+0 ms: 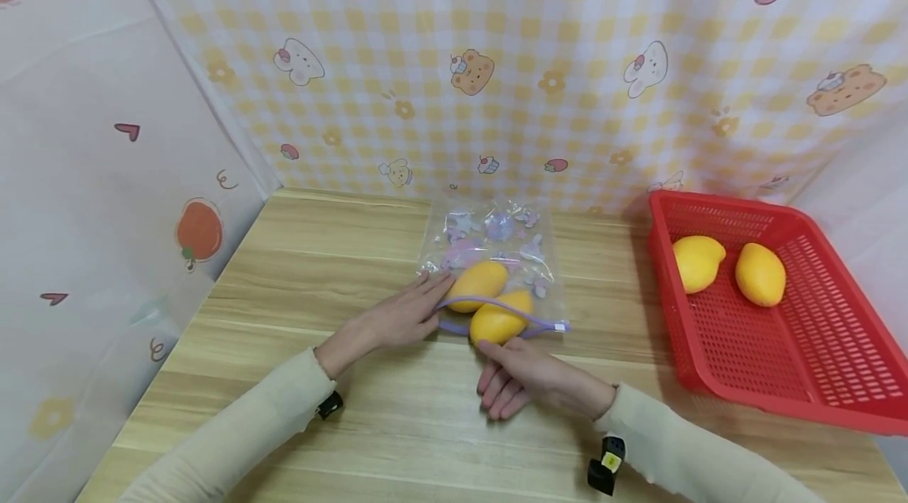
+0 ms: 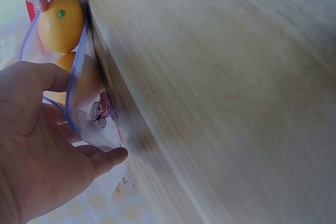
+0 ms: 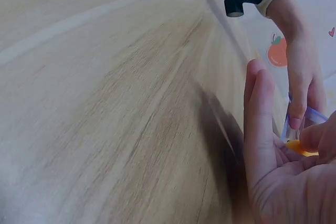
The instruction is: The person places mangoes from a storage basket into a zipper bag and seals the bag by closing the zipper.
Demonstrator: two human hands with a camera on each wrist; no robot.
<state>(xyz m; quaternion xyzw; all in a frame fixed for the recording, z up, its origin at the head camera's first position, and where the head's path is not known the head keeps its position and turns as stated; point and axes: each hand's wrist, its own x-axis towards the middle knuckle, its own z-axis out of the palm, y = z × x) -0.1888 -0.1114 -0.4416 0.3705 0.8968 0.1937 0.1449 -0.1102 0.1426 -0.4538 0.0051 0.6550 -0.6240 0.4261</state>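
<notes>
2 smooth yel-orange mangoes are lying in zip bag mouth; L hand pinching edge, R hand thumb-pressing 1, fingers straight.

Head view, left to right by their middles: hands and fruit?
Left hand → upper fruit in the bag → lower fruit at the bag's mouth → right hand → left fruit in the red basket → right fruit in the same basket.
</notes>
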